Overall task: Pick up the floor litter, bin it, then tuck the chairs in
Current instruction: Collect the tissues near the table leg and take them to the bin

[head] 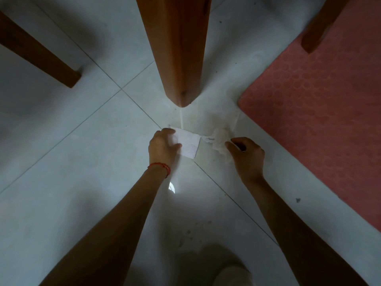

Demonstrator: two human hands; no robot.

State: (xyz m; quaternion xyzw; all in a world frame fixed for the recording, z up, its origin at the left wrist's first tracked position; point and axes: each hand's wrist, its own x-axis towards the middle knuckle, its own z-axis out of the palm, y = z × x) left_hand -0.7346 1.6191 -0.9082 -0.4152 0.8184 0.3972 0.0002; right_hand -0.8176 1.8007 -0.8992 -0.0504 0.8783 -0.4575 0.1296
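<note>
A flat white paper scrap lies on the pale tiled floor just in front of a thick wooden table leg. My left hand, with a red string bracelet on the wrist, has its fingers closed on the scrap's left edge. Right beside the scrap sits a crumpled white tissue. My right hand touches the tissue's right side with its fingertips pinched on it.
A red patterned mat covers the floor at right, with a wooden chair leg standing on it. Another wooden leg slants in at upper left. My shoe shows at the bottom edge. Dark specks dot the tiles.
</note>
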